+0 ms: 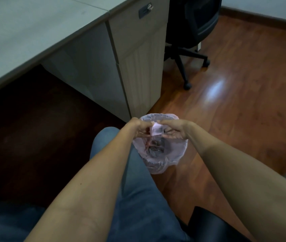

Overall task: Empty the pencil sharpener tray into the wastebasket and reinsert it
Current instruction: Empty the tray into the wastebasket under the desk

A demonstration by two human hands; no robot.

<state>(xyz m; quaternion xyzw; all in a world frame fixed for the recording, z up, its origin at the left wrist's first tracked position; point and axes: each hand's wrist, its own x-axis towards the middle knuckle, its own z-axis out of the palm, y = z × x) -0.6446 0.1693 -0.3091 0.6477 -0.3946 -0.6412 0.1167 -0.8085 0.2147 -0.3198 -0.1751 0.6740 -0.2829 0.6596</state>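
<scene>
A small pale lilac box, the pencil sharpener (157, 131), is held right above the wastebasket (175, 154), which is lined with a thin pinkish plastic bag and has dark rubbish at the bottom. My left hand (138, 128) grips the box's left side with curled fingers. From the right, my right hand (172, 131) pinches its top edge with thumb and forefinger, the other fingers spread underneath. The tray cannot be told apart from the sharpener body at this size. Both forearms reach out over my lap.
I sit with my jeans-clad legs (138, 189) just left of the basket. A grey desk (34, 32) with a drawer cabinet (138, 67) stands ahead on the left. A black office chair (191, 32) stands behind it on the wooden floor (243, 102).
</scene>
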